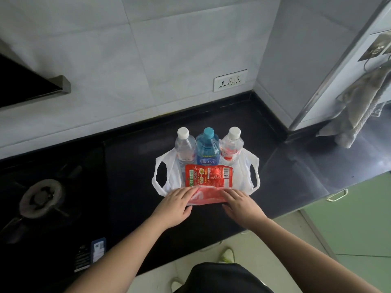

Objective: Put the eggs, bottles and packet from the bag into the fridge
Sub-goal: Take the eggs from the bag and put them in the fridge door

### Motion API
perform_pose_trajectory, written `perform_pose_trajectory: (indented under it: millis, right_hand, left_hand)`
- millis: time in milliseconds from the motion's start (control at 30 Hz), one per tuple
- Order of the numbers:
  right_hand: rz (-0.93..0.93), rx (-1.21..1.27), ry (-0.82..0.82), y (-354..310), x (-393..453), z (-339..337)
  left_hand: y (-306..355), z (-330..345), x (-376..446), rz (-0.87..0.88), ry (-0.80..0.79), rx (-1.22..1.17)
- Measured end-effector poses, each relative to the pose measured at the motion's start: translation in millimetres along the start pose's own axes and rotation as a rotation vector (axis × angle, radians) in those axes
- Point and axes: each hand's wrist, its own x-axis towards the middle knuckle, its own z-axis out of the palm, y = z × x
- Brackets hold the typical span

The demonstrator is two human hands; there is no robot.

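White plastic, thin and crumpled, forms the bag [172, 176] standing open on a black counter [131, 166], its two loop handles flopped out to either side. Three bottles stand upright in a row along the bag's far side: a clear bottle with a white cap [184, 144] on the left, a blue bottle with a teal cap [207, 148] in the middle and a clear bottle with a red label [231, 145] on the right. A red printed packet [208, 175] leans just in front of them. At the bag's near edge, both hands rest on a red-and-white item [208, 196] seen through the plastic; what it is cannot be told. The left hand [176, 205] lies flat with fingers straight on its left end, and the right hand [241, 205] lies likewise on its right end, neither grip closed around anything. A gas burner [41, 199] sits toward the counter's left end, well apart from the bag. Bare black surface lies between bag and back wall, where a socket [230, 80] is mounted. A grey cloth [359, 106] hangs at the right, beyond the counter's corner.
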Motion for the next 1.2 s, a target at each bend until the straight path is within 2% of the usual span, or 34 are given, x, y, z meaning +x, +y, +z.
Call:
perform_pose_trajectory:
  millis: [100, 167, 300, 367, 567, 733, 1000, 1200]
  right_hand:
    - [-0.042, 0.015, -0.038, 3, -1, 1]
    - [-0.067, 0.011, -0.02, 5, 1, 0]
    - [-0.064, 0.054, 0.18, 2, 13, -17]
    - [-0.055, 0.074, 0.229, -2, 24, -27]
    - [0.163, 0.159, 0.057, -20, 52, -46]
    - [0.221, 0.073, 0.087, -23, 56, -43]
    - [0.002, -0.073, 0.408, -17, 28, -34]
    - [-0.046, -0.163, 0.496, -21, 14, -24]
  left_hand:
    - [4, 4, 1, -0.01, -0.023, 0.045]
    - [7, 4, 5, -0.014, 0.022, 0.055]
    - [12, -5, 18, -0.041, 0.22, -0.022]
    - [15, -12, 23, -0.065, 0.286, -0.05]
    - [17, -25, 38, -0.076, 0.321, -0.038]
    - [19, -25, 40, -0.081, 0.343, -0.015]
    - [18, -20, 26, 0.006, 0.413, 0.078]
    - [20, -12, 16, 0.096, 0.48, 0.048]
